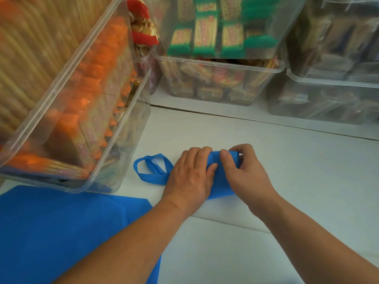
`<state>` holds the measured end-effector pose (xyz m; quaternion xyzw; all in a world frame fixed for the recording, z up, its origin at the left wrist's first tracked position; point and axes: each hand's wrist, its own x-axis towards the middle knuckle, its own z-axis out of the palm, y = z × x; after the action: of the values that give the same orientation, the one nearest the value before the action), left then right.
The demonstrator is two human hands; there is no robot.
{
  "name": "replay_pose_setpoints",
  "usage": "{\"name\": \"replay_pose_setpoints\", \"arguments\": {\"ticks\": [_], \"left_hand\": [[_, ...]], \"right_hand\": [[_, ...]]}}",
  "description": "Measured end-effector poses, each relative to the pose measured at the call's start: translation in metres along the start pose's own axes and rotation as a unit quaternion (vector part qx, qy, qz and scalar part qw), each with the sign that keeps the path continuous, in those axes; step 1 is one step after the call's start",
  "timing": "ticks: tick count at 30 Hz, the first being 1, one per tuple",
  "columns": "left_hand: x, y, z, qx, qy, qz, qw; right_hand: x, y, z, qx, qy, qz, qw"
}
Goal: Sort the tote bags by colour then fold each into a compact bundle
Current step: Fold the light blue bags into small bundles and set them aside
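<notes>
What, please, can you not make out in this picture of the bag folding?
1. Head view: the left hand and right hand cover most of the folded blue tote bag, so its fold count is hidden.
2. Head view: the flat blue bag is cut off by the lower left edge and partly behind the clear box.
3. Head view: the right-hand boxes are blurred; their labels are unreadable.
</notes>
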<state>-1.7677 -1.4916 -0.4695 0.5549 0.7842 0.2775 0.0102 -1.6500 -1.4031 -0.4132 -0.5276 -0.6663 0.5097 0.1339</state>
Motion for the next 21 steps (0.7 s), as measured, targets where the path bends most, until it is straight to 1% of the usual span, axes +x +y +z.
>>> {"name": "replay_pose_setpoints", "arguments": {"ticks": [2, 4, 7, 11, 13, 15, 16, 17, 18, 21], "left_hand": [[-0.001, -0.001, 0.0, -0.026, 0.006, 0.0, 1.0], [-0.002, 0.001, -0.002, -0.051, 0.008, 0.008, 0.999], [-0.006, 0.011, -0.011, -0.052, 0.01, 0.038, 0.998], [-0.018, 0.037, -0.05, -0.084, -0.001, 0.031, 0.996], [-0.029, 0.055, -0.079, -0.103, -0.045, -0.002, 0.994], [-0.045, 0.073, -0.106, -0.112, -0.127, -0.067, 0.983], [-0.055, 0.081, -0.117, -0.119, -0.155, -0.094, 0.976], [-0.066, 0.091, -0.127, -0.141, -0.162, -0.113, 0.97], [-0.076, 0.1, -0.138, -0.176, -0.151, -0.126, 0.964], [-0.099, 0.126, -0.168, -0.249, -0.092, -0.161, 0.95]], "right_hand": [[-0.003, -0.002, -0.001, 0.097, -0.027, 0.03, 0.994], [-0.007, -0.003, -0.002, 0.155, -0.049, 0.05, 0.986], [-0.018, -0.005, -0.01, 0.204, -0.056, 0.066, 0.975], [-0.05, -0.01, -0.031, 0.22, -0.051, 0.019, 0.974], [-0.074, -0.014, -0.04, 0.227, -0.056, 0.004, 0.972], [-0.102, -0.018, -0.046, 0.228, -0.061, 0.0, 0.972], [-0.117, -0.021, -0.049, 0.227, -0.063, -0.001, 0.972], [-0.132, -0.024, -0.053, 0.226, -0.067, -0.001, 0.972], [-0.147, -0.028, -0.058, 0.224, -0.073, -0.006, 0.972], [-0.189, -0.043, -0.079, 0.205, -0.124, -0.039, 0.97]]}}
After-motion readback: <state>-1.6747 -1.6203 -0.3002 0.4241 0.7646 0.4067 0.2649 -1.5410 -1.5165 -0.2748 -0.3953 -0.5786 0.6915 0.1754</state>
